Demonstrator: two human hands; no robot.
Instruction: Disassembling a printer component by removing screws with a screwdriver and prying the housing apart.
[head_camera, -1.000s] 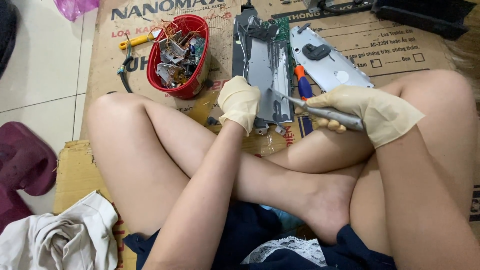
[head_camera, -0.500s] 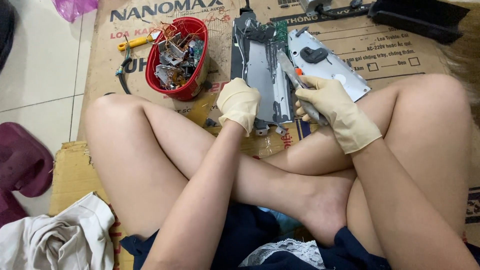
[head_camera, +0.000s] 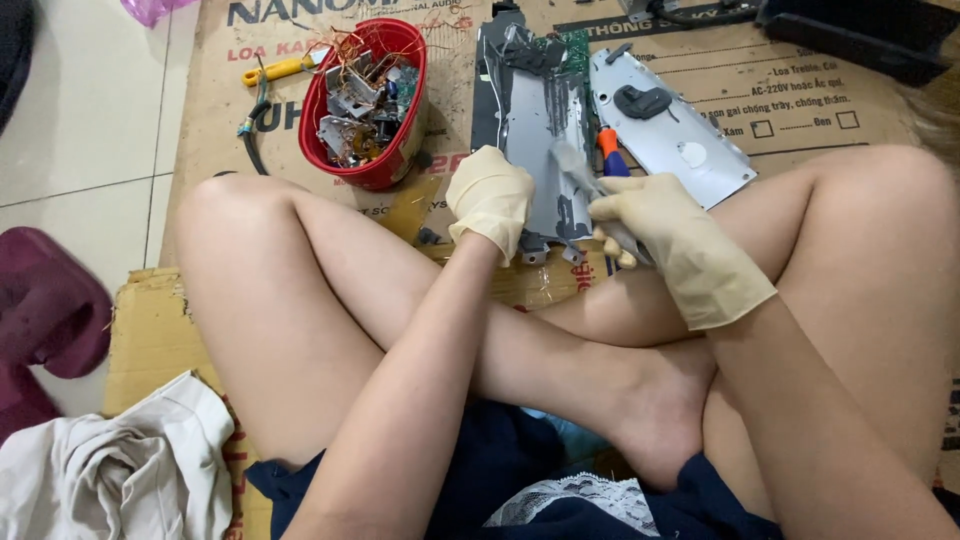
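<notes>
Two gloved hands are seen at one grey metal chassis (head_camera: 535, 140), which lies on the cardboard just right of one red bowl (head_camera: 385, 165) of scrap. The left hand (head_camera: 490, 198) is pressed, fingers curled, on its near edge; the right hand (head_camera: 672, 245) is closed around one metal tool (head_camera: 580, 170), whose tip has been brought onto the chassis since half a second ago. One grey plate (head_camera: 690, 150) lies right of the chassis.

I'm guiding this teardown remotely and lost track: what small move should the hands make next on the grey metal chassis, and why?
Probably lower the tool tip onto the grey metal chassis and work it there. The gloved left hand already presses the chassis edge down on the brown cardboard sheet, and the gloved right hand holds a slim metal tool angled over the plate, though its tip is blurred.
</notes>
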